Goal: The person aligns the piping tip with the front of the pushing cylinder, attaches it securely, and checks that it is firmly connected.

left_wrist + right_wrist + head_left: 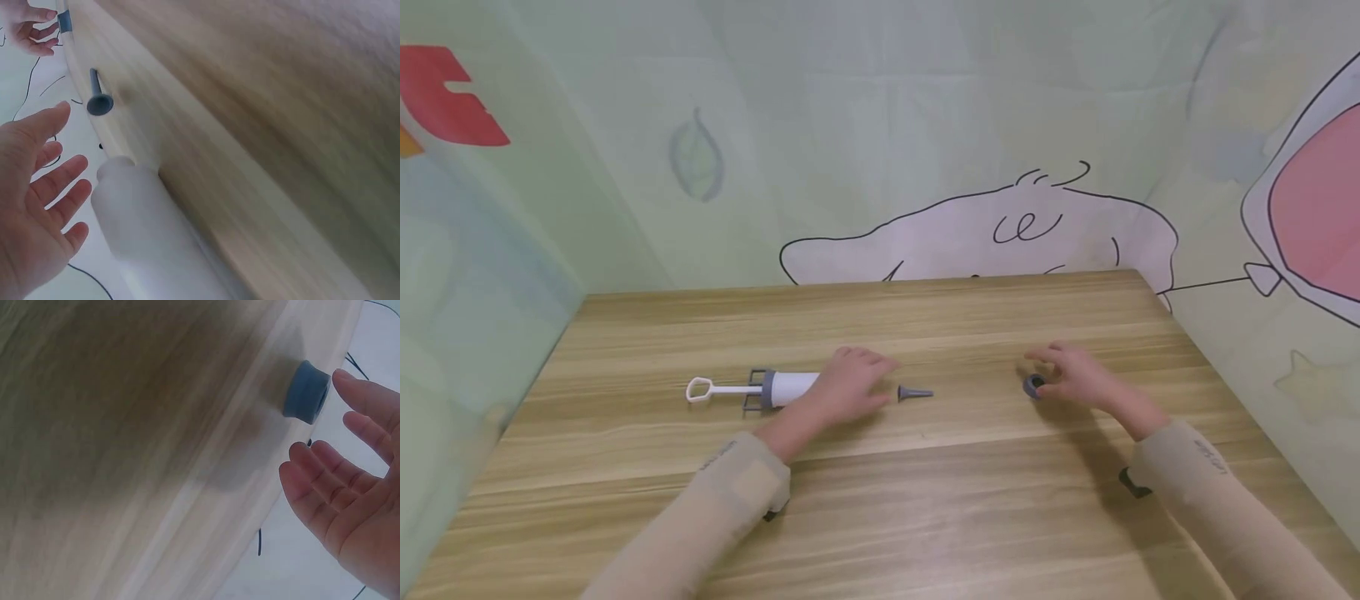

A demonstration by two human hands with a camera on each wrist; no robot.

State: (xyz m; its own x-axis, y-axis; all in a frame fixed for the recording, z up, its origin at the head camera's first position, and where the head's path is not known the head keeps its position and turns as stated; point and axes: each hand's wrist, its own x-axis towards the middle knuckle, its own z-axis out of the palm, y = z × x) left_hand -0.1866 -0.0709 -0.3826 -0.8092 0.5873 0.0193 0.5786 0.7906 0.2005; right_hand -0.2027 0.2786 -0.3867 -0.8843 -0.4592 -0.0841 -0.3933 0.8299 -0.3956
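A syringe-like white tube lies on the table with a grey collar, grey side handles and a white plunger rod ending in a loop. Over its front end hovers my left hand, fingers spread; in the left wrist view a gap shows between that hand and the tube. Just right of it lies a small grey cone-shaped nozzle, its wide end towards the tube. My right hand is beside a grey-blue ring, thumb and fingers parted. In the right wrist view the thumb tip is close to the ring, seemingly not gripping it.
The wood-grain table runs back to a pale printed curtain with cartoon drawings. More of this curtain hangs along the left and right sides of the table. Both forearms reach in from the near edge.
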